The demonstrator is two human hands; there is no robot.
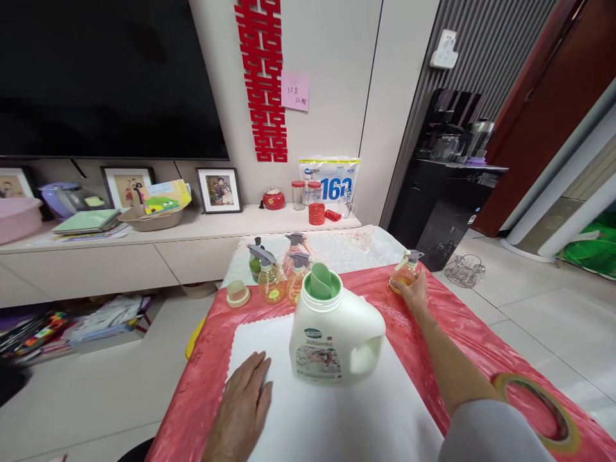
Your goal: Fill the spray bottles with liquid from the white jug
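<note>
My right hand (414,290) is wrapped round a small yellowish spray bottle (404,276) with a grey trigger head, at the right edge of the red-covered table. Flat on the white mat (269,423) lies my left hand (243,401), fingers stretched out, holding nothing. Between the hands stands an upright white detergent jug (315,346) with a side handle; its top is uncapped and shows a green pouring spout (321,282). Left of the jug's neck is its likely cap, a cloudy cup-shaped piece (237,293), resting on the red cloth.
Several spray bottles, including an amber one (272,283) and a green one (254,266), stand behind the jug. A roll of tape (568,427) lies at the right front on the red tablecloth (202,385). Beyond is a white cabinet (202,234) with jars and framed photos.
</note>
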